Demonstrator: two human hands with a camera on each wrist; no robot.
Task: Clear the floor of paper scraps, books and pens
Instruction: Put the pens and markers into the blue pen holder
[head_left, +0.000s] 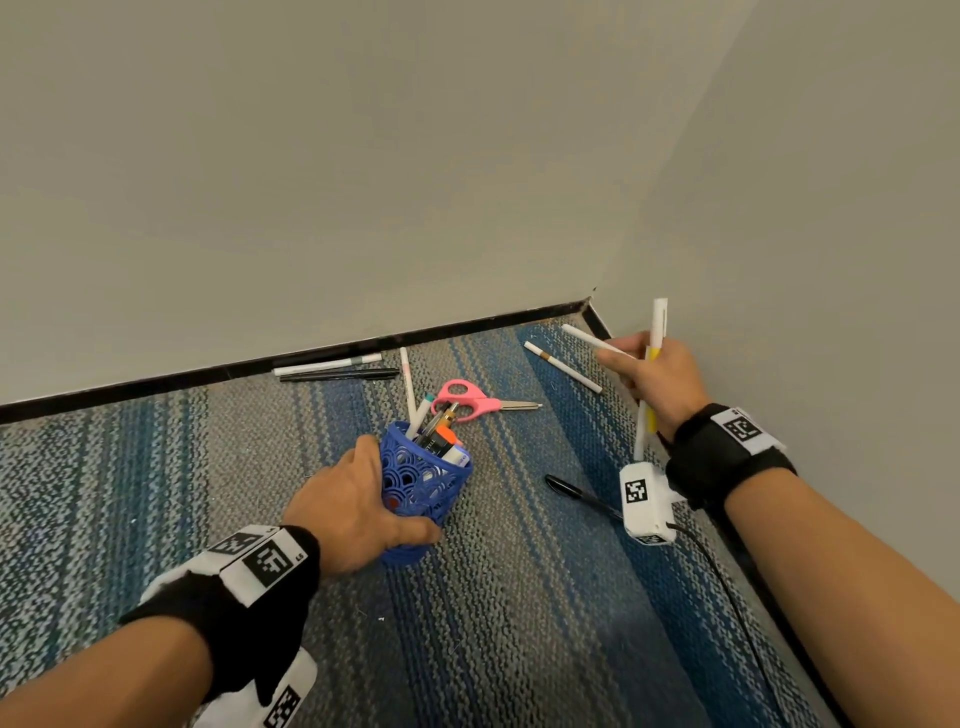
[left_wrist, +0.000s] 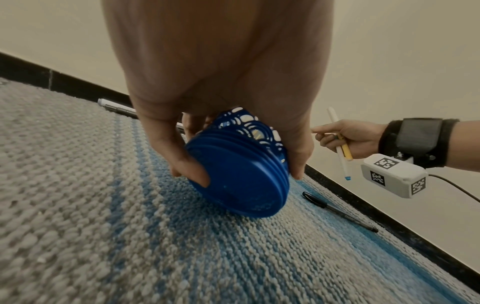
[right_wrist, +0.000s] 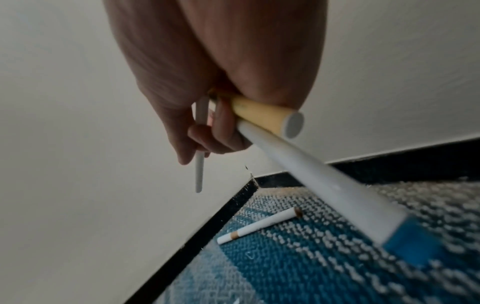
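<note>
Your left hand (head_left: 358, 499) is wrapped round the blue cup (head_left: 423, 483), thumb on one side and fingers on the other. The cup is tilted; the left wrist view shows its base lifted, only one edge near the carpet (head_left: 156, 493). It already carries several pens.

Your right hand (head_left: 657, 376) is closed on a bundle of three: a yellow pen (right_wrist: 262, 115), a long white pen (head_left: 658, 322) with a blue tip, and a thin white pen (head_left: 592, 340) pinched at the fingertips, splayed toward 10 o'clock.

Recommended for the drop, in my judgement:
- Square the bundle first. Draw the thin pen parallel with the others, or it may catch the rim.
- Hold the cup mouth angled toward your right hand, at 2 o'clock from the cup.
- Lower tips first into the free side; the mouth looks crowded.

Outstanding on the carpet: a banded pen (head_left: 563, 366) at 1 o'clock of the cup, a black pen (head_left: 579, 496) at 3 o'clock, two pens (head_left: 332, 368) along the skirting at 11 o'clock, one pen (head_left: 408, 382) and pink scissors (head_left: 475, 402) at 12 o'clock. No books or paper scraps are in view.
</note>
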